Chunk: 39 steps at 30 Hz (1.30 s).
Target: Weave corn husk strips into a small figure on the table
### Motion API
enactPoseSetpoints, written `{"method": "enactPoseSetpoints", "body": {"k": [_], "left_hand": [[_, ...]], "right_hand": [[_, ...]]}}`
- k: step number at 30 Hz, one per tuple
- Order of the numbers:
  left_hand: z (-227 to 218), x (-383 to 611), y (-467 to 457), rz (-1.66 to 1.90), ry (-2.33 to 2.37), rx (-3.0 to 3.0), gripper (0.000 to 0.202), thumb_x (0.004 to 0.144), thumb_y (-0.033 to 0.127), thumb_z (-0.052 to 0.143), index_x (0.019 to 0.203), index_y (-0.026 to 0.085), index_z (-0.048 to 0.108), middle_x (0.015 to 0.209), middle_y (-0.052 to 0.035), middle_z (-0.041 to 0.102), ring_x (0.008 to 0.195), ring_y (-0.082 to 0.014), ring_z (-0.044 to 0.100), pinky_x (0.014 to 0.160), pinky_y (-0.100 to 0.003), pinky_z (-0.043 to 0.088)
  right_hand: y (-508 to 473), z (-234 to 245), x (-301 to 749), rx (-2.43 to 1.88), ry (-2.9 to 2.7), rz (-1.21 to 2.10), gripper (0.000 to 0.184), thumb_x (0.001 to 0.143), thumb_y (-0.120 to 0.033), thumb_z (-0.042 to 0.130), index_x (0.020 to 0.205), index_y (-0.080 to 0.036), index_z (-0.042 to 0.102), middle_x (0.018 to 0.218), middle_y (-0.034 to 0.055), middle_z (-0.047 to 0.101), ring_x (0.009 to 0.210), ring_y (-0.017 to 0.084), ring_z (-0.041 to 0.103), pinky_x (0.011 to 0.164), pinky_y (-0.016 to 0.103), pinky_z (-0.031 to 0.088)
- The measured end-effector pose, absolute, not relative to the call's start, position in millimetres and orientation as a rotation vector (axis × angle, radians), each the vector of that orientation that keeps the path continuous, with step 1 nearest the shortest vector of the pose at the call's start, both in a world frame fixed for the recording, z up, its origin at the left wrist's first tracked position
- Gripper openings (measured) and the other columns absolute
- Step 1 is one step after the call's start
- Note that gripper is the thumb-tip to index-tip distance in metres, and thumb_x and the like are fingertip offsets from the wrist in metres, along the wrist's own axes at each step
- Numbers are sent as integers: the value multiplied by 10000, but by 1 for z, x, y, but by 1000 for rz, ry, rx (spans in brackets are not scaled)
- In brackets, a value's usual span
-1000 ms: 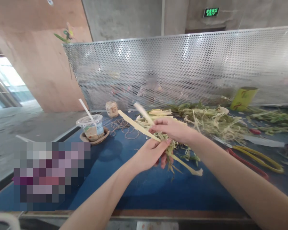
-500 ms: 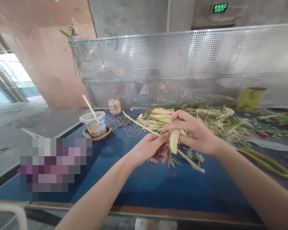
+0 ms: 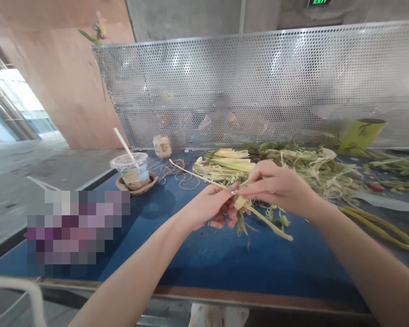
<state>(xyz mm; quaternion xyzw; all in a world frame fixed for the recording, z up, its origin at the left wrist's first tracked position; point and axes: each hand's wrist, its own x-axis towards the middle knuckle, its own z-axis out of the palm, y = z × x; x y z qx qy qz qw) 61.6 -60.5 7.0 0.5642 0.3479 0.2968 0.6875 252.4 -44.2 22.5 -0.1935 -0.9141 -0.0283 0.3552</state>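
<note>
My left hand (image 3: 209, 204) is closed around a long, pale corn husk strip (image 3: 271, 223), whose thin end sticks out up to the left and whose wider end slopes down to the right. Pressed against its fingertips, my right hand (image 3: 279, 187) pinches a broader pale husk piece folded over that strip. Thin dry leaf ends (image 3: 243, 227) hang below the fingers. The exact wrap between the hands is partly hidden by the fingers. Just behind them lies a bundle of pale green and yellow husks (image 3: 225, 156).
Shredded husks (image 3: 303, 170) spread over the blue table (image 3: 191, 268). At left stand a lidded cup with straw (image 3: 134, 172) in a brown holder, tangled twine (image 3: 182, 175) and a twine spool (image 3: 162, 146). Right are a yellow-green tube (image 3: 361, 136) and yellow loop (image 3: 378, 227). A perforated metal screen (image 3: 191, 91) stands behind.
My right hand's fingers have drawn together and come closer to my left fingertips. The broad husk piece that hung down is now folded over the strip. The view has tilted slightly downward.
</note>
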Motion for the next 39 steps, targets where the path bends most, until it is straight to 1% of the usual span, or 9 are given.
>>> {"method": "enactPoseSetpoints", "body": {"k": [6,12,15,19,22,24,28,33,39], "left_hand": [[12,63,-61,657,784,1245,469,772,522,463,567,110,559,400,7,497,325,-70,453,238,-136,193],[9,64,-62,627,804,1292,521,789,526,427,549,91,582,414,-4,490,338,-68,459,238,-137,202],[7,64,-61,625,811,1309,507,792,521,421,614,86,613,425,-9,499,351,-76,467,237,-136,208],[8,61,-59,621,719,1298,307,780,336,463,671,93,616,456,-16,524,380,-91,480,238,-139,220],[10,58,-60,608,702,1351,92,673,137,495,608,117,557,505,-20,556,425,-99,500,251,-140,249],[13,57,-61,586,756,1434,72,655,106,509,588,127,527,518,-11,559,405,-83,478,258,-142,269],[18,56,-65,508,843,1584,129,723,171,505,602,127,520,531,9,556,301,-33,394,266,-152,282],[23,57,-68,439,886,1715,141,767,219,472,689,126,543,623,8,570,298,-16,404,293,-153,310],[23,58,-69,441,918,1767,197,795,264,448,665,130,512,638,11,565,290,-4,395,292,-140,301]], "right_hand": [[-43,22,256,-501,-2393,-61,217,740,-323,626,948,-271,662,783,17,578,769,139,509,758,334,359],[-48,27,257,-608,-2346,-59,137,790,-301,571,861,-237,669,777,10,624,755,125,535,741,284,386],[-51,29,258,-644,-2370,-173,151,826,-280,523,813,-229,665,771,2,635,770,123,541,734,265,385],[-51,31,259,-645,-2436,-250,174,847,-268,490,810,-214,651,796,13,631,794,134,532,740,273,374],[-49,31,262,-589,-2518,-222,190,862,-275,458,830,-207,633,825,25,608,798,145,516,761,302,358],[-48,33,264,-591,-2570,-209,199,872,-262,431,846,-208,621,851,32,586,799,145,503,769,315,343],[-50,36,266,-645,-2636,-229,217,883,-230,398,833,-221,609,851,28,542,766,134,463,793,347,294],[-58,40,262,-786,-2646,-441,248,878,-229,401,745,-251,610,858,24,519,883,190,426,783,407,228],[-61,40,259,-803,-2558,-694,257,834,-106,438,686,-242,597,809,15,534,933,216,414,776,434,199]]}}
